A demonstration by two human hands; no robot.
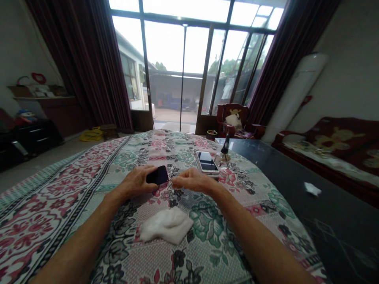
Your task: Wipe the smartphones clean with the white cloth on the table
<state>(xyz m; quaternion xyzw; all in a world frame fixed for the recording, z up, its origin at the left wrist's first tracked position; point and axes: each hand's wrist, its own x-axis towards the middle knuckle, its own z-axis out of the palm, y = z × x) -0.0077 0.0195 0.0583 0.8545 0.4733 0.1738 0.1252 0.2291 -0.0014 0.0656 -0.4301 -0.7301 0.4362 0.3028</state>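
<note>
My left hand (138, 180) is closed around a dark smartphone (158, 176), its screen facing up and one end pointing right. Close to that right end, my right hand (189, 179) pinches something small and thin that I cannot make out, at the phone's edge. A crumpled white cloth (167, 225) lies nearer to me, below both hands. Beyond my right hand lies a white phone (207, 162) with a dark screen, on what looks like another flat thing. A clear bottle with a black top (224, 154) stands right beside it.
A flowered cloth (207, 225) covers the round-edged surface. To the right is a dark glossy tabletop (284, 197) with a crumpled white tissue (312, 189) on it. Farther back are a wooden chair (233, 114), a carved sofa (340, 138) and glass doors (166, 79).
</note>
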